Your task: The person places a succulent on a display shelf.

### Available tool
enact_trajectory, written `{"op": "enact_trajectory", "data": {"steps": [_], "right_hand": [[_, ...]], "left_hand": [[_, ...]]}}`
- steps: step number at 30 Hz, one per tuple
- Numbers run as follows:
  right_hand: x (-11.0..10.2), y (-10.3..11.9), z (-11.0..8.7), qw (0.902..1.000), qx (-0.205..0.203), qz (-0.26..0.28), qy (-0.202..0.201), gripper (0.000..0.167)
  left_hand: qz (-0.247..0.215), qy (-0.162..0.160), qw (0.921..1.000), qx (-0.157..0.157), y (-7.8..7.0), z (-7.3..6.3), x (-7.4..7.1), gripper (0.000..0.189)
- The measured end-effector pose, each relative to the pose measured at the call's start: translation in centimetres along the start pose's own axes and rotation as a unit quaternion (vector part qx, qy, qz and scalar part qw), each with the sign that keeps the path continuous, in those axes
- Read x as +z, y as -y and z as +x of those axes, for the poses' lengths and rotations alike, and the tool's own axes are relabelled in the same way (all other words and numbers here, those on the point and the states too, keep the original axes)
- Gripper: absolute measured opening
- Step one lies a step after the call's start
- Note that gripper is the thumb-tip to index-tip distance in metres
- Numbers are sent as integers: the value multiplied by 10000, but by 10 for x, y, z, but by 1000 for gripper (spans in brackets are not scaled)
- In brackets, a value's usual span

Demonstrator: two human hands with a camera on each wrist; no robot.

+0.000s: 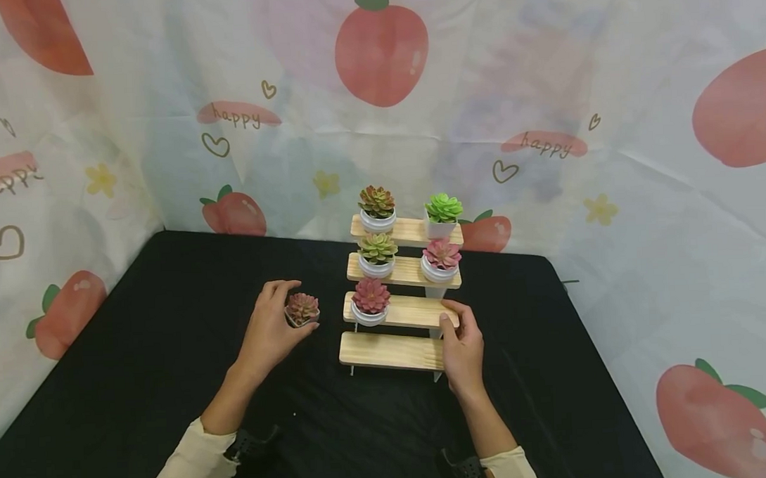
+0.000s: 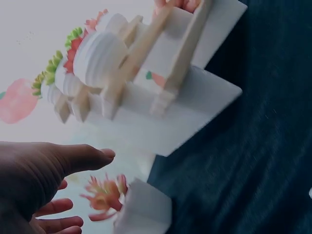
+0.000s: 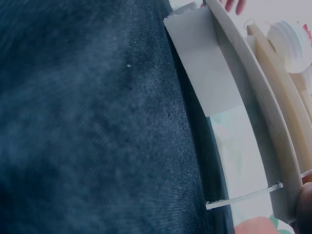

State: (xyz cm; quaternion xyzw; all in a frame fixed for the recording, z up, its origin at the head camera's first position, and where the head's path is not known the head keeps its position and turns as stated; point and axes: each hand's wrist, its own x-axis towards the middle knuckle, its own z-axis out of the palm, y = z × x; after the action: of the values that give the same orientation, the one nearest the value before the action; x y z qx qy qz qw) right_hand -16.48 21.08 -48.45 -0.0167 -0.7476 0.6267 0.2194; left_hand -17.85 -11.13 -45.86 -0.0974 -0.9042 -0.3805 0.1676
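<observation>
My left hand is around a small potted succulent with reddish-pink leaves, left of a tiered plant stand. In the left wrist view, thumb and fingers are spread, with a gap between the thumb and the white pot. My right hand grips the right end of the stand's third board from the top. Light wooden boards on white side panels make up the stand. A dark pink succulent in a round white pot sits at the left of that third board.
On the top board are a brownish-red succulent and a bright green one. The second board carries a pale green succulent and a pink one. Black cloth covers the table, and a fruit-printed curtain hangs behind.
</observation>
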Motion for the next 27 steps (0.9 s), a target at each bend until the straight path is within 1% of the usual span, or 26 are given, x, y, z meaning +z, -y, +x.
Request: {"op": "enact_trajectory", "data": {"steps": [4,10,14,17,23,24,27], "right_hand": [[-1,-6,2,10000,-24,-9,-26,24],[-1,-6,1,10000,-65,-5,9,24],[-2,-5,1,10000,-71,-10,-4,24],[-2,-5,1,10000,-54,-32,-35,24],[-1,-2,1,9999,78,-61,-18,26],[-1,0,0,9999,84,-54,-11,26],[0,16,-4,10000,32,-63,26,26]], "left_hand": [[64,217,9995,-220,11,0,3,88],[134,532,9968,-583,26,0,7,98],[38,706,9952,-684,34,2,12,99],[-97,758,9947,-689,38,3,15,96],[-301,774,9932,-815,46,3,21,92],[-327,763,9932,-820,47,3,22,91],[-403,733,9933,-794,50,3,24,90]]}}
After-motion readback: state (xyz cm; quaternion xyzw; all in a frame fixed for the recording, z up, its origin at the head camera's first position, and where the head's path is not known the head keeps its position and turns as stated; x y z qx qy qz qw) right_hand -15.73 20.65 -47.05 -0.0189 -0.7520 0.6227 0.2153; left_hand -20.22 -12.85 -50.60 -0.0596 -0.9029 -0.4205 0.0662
